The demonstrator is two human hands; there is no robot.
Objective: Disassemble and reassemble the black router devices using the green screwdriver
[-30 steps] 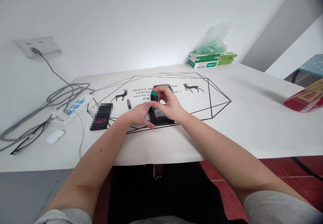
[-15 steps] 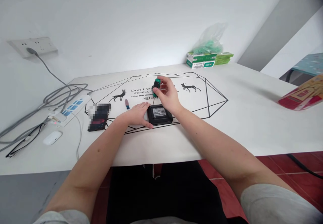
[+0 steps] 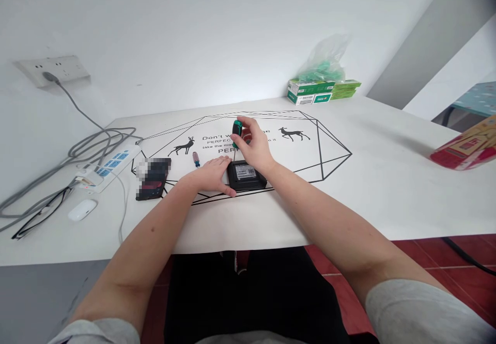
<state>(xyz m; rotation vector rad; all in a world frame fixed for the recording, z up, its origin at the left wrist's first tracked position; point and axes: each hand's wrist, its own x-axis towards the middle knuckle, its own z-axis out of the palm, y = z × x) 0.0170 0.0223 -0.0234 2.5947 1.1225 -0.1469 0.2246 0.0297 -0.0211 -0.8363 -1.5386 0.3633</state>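
A flat black box-shaped device (image 3: 252,184) with a white printed label lies on the table mat. My right hand (image 3: 256,146) is closed round the handle of a green and black screwdriver (image 3: 237,127). The screwdriver stands nearly upright, its thin shaft reaching down to the far left corner of the device; the tip is too small to make out. Along the device's left side lies my left hand (image 3: 214,174), fingers stretched out flat and thumb spread towards the near corner, touching its edge. A second, smaller screwdriver (image 3: 196,159) with a clear reddish and blue handle lies beyond my left hand.
To the left are a phone (image 3: 153,180), a white power strip (image 3: 112,166) with grey cables, eyeglasses (image 3: 41,214) and a white earbud case (image 3: 82,210). Green and white boxes (image 3: 311,92) under a plastic bag (image 3: 327,57) stand against the wall. A red package (image 3: 465,150) sits far right.
The screwdriver's handle has shifted slightly left and stands more upright, and my right hand's fingers have changed position around it. My left hand and the device stay together in place.
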